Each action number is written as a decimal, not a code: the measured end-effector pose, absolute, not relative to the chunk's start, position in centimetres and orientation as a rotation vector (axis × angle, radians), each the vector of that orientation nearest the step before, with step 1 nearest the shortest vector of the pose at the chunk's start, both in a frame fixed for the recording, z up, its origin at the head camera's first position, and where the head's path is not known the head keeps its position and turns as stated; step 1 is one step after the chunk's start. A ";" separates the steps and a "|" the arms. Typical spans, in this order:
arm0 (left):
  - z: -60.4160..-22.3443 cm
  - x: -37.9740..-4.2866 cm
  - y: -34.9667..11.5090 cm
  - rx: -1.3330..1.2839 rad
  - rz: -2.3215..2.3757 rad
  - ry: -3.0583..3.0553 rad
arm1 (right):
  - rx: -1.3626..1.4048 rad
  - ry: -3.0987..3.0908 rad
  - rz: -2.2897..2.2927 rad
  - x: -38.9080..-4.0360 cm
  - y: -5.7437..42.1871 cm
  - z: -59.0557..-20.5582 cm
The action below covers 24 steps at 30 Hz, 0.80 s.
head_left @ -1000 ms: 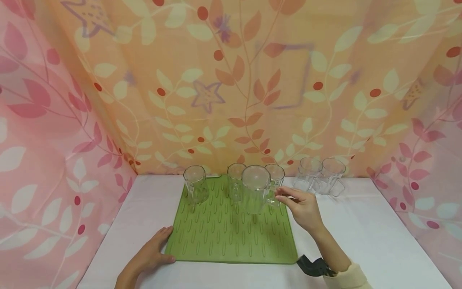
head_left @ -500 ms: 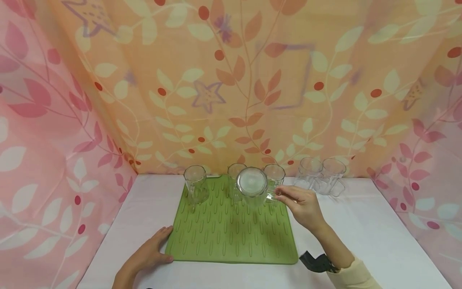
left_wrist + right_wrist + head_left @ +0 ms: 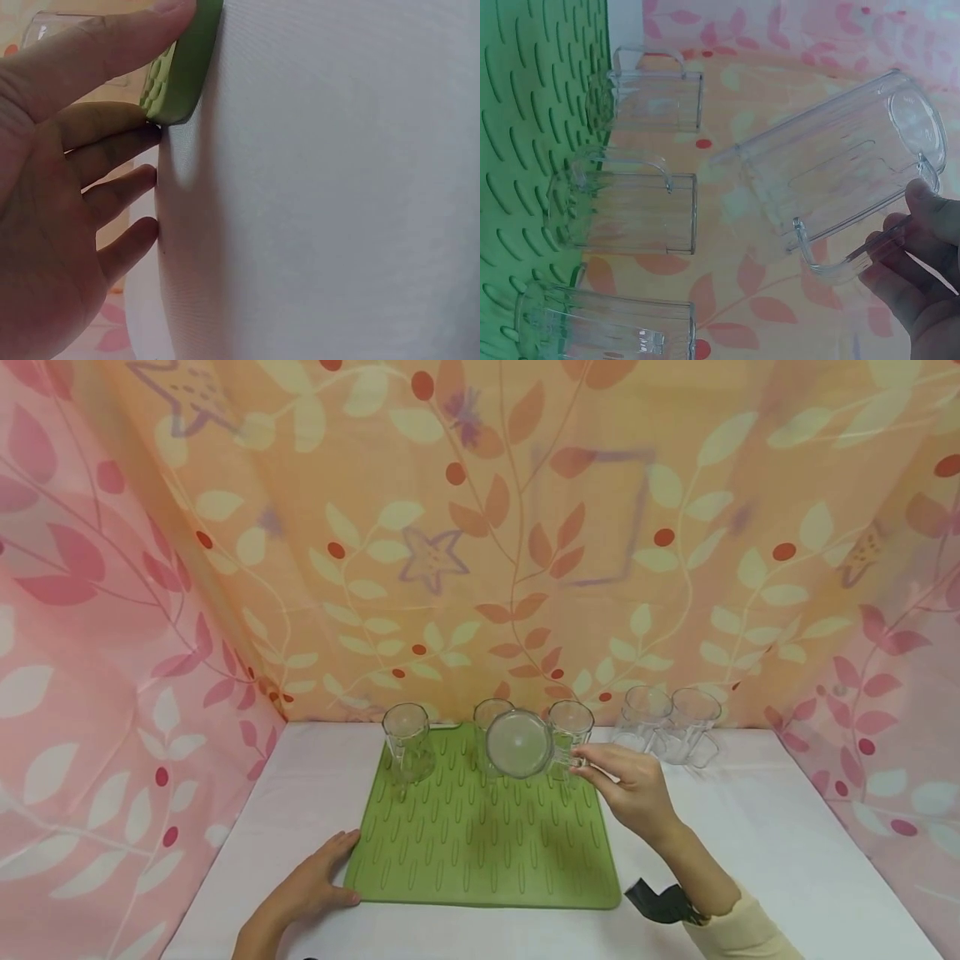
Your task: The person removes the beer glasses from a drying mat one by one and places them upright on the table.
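My right hand (image 3: 630,789) pinches the handle of a clear glass mug (image 3: 519,743) between thumb and fingers. It is held up above a green ridged mat (image 3: 480,868), tilted, one round end turned toward the head camera. The right wrist view shows the mug (image 3: 847,165) slanting beside the hand (image 3: 930,247). Three more glass mugs stand along the mat's back: one at left (image 3: 408,747), one in the middle (image 3: 483,714) partly hidden by the held mug, one at right (image 3: 572,718). My left hand (image 3: 311,877) rests at the mat's front left corner, fingers extended, thumb touching its edge.
Two further glass mugs, one (image 3: 641,718) beside the other (image 3: 688,727), stand on the white tabletop (image 3: 750,852) right of the mat. A floral cloth (image 3: 480,610) rises behind the table, with pink cloth (image 3: 112,735) at the sides.
The held mug has been tipped so that its round end faces the head camera more fully, and it has shifted slightly left. My left hand has stayed by the mat's corner.
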<state>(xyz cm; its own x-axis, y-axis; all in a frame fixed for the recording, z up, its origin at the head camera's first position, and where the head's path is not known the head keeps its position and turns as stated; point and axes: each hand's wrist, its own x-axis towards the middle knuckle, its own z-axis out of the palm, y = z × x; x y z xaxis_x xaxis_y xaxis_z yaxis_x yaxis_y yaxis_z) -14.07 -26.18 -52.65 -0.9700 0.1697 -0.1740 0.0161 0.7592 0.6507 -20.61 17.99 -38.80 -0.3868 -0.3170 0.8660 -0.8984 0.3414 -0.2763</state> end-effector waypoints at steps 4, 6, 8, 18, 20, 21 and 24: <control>-52.6 -14.1 -26.2 0.144 1.018 2.728 | 1.091 -1.848 0.895 -20.5 17.9 -38.6; -52.6 -14.1 -26.2 0.145 1.020 2.734 | 1.103 -1.828 0.857 -20.5 17.9 -38.5; -52.6 -14.2 -26.3 0.149 1.028 2.751 | 1.123 -1.797 0.838 -20.5 17.8 -38.4; -51.5 -15.8 -25.6 0.050 1.354 2.850 | 1.273 -1.613 0.805 -20.3 16.9 -37.8; -50.8 -16.1 -25.0 0.056 1.454 2.828 | 1.291 -1.596 0.794 -20.2 16.7 -37.7; -50.4 -16.3 -24.8 0.067 1.488 2.823 | 1.299 -1.594 0.788 -20.1 16.6 -37.7; -48.9 -17.1 -23.9 0.155 1.553 2.802 | 1.316 -1.597 0.768 -19.9 16.5 -37.6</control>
<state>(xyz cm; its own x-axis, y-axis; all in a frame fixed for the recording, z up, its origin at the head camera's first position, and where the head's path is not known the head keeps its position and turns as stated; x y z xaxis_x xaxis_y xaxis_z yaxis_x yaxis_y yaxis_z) -17.09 -23.90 -48.88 -0.9932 0.0524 0.1043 0.1162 0.5272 0.8418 -19.92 16.46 -37.60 -0.0280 -0.4082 0.9124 -0.9677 0.2399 0.0776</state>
